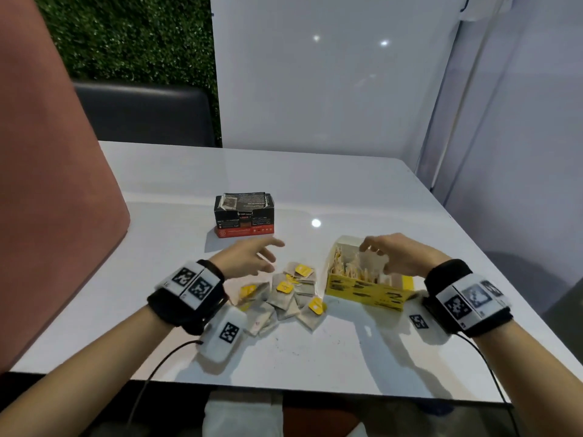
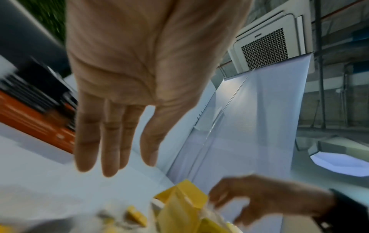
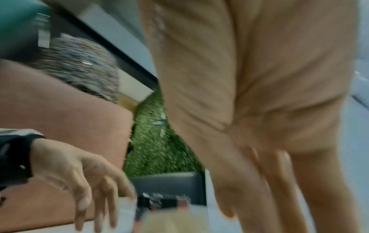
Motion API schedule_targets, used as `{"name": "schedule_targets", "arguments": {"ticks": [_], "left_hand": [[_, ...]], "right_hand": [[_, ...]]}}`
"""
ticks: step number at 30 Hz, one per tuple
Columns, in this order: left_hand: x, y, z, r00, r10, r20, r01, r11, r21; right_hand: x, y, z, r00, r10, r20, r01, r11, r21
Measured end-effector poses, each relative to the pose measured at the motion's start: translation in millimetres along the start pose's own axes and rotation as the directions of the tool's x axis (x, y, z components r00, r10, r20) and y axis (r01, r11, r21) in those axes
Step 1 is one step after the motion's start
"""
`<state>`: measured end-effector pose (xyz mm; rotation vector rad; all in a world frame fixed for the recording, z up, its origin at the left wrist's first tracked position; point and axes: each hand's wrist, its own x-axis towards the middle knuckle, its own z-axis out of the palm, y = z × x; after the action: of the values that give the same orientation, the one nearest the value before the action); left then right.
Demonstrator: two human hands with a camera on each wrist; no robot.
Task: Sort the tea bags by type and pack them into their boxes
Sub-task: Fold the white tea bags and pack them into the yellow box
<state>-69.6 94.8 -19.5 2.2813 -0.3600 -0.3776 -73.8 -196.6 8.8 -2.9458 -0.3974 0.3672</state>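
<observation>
Tea bags (image 1: 290, 294) with yellow tags lie in a loose heap on the white desk (image 1: 347, 190), near its front edge and between the two wrists. A yellow box (image 1: 366, 290) stands open just beside the heap at its 3 o'clock and already holds a row of upright bags, so part of the sorting appears done. A black-and-red box (image 1: 244, 216) stands well apart at the heap's 11 o'clock, its top flaps open; whether any bags lie inside cannot be told from the head view. Every tag visible in the heap is yellow, which suggests the remaining bags belong in the yellow box, though the lower bags are too small to read. By this judgement the task is somewhere in its middle: roughly a dozen loose bags are left to pack.

Right hand (image 1: 391, 255) hovers over the open yellow box, fingers bent downward at the standing bags; whether the fingertips pinch a bag or merely press it cannot be told, since the right wrist view is blurred. Left hand (image 1: 249, 258) hangs above the desk at the heap's 10 o'clock, between the heap and the black-and-red box, fingers straight, spread and holding nothing, as the left wrist view confirms. The nearest loose bag lies just beside this hand at its 4 o'clock, not touching it.
</observation>
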Motion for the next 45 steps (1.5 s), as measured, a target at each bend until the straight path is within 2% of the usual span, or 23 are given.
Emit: {"name": "schedule_targets", "arguments": {"ticks": [2,3,4,7,9,13,17,23,26,29,32,34,36,38,41,43,45], "left_hand": [[-18.6,-15.2,-5.9,0.997,-0.073,-0.019,0.074,0.995,0.068],[-26.0,-20.4,-5.4,0.994,-0.113,-0.013,0.114,0.986,0.119],[-31.8,-24.1,-3.1,0.989,-0.150,-0.007,0.150,0.974,0.169],[-40.5,-25.5,9.6,0.977,-0.212,-0.030,0.210,0.921,0.328],[-43.3,-22.5,21.7,0.972,-0.223,-0.070,0.232,0.883,0.407],[-47.1,-16.5,43.9,0.964,-0.226,-0.137,0.264,0.848,0.460],[-48.8,-15.1,51.7,0.965,-0.219,-0.146,0.263,0.827,0.497],[-54.3,-18.9,48.7,0.972,-0.163,-0.171,0.224,0.866,0.447],[-52.3,-19.6,43.8,0.978,-0.121,-0.171,0.187,0.873,0.450],[-47.5,-31.6,37.1,0.979,-0.113,-0.169,0.164,0.929,0.330],[-45.9,-35.7,24.7,0.981,-0.077,-0.178,0.100,0.987,0.123],[-43.6,-32.2,15.7,0.971,-0.063,-0.229,0.061,0.998,-0.018],[-40.3,-29.1,11.6,0.960,-0.111,-0.257,0.061,0.979,-0.196],[-35.2,-29.6,10.7,0.948,-0.155,-0.279,0.077,0.960,-0.271],[-27.2,-37.9,8.4,0.945,-0.139,-0.297,0.122,0.990,-0.073],[-22.2,-44.2,6.2,0.963,-0.146,-0.227,0.174,0.979,0.106],[-16.7,-46.2,4.9,0.977,-0.163,-0.137,0.192,0.951,0.243]], "right_hand": [[-10.9,-27.3,-0.7,0.970,-0.123,-0.207,0.124,0.992,-0.008],[-14.9,-43.1,3.6,0.956,-0.175,-0.235,0.181,0.983,0.007],[-17.3,-58.4,10.6,0.951,-0.226,-0.211,0.229,0.973,-0.013],[-10.7,-92.3,40.6,0.944,-0.327,-0.035,0.322,0.941,-0.109],[0.3,-105.3,51.9,0.931,-0.364,0.012,0.361,0.918,-0.162],[18.2,-124.1,61.7,0.929,-0.367,0.041,0.365,0.896,-0.255],[24.3,-134.0,73.8,0.937,-0.343,0.070,0.346,0.878,-0.331],[31.7,-131.5,71.0,0.933,-0.358,0.039,0.354,0.895,-0.271],[29.5,-125.1,60.8,0.946,-0.324,0.022,0.324,0.936,-0.141],[24.8,-112.7,46.2,0.955,-0.272,-0.114,0.288,0.946,0.150],[16.0,-102.5,34.8,0.959,-0.201,-0.199,0.269,0.868,0.417],[10.3,-99.7,30.9,0.952,-0.163,-0.261,0.279,0.813,0.510],[7.0,-101.8,29.8,0.942,-0.142,-0.305,0.297,0.778,0.554],[8.5,-107.7,32.6,0.948,-0.142,-0.286,0.283,0.789,0.545],[14.9,-116.1,40.7,0.963,-0.176,-0.204,0.248,0.875,0.416],[19.9,-116.6,44.4,0.969,-0.178,-0.171,0.224,0.926,0.304],[22.0,-115.6,45.2,0.977,-0.166,-0.137,0.198,0.942,0.272]]}}
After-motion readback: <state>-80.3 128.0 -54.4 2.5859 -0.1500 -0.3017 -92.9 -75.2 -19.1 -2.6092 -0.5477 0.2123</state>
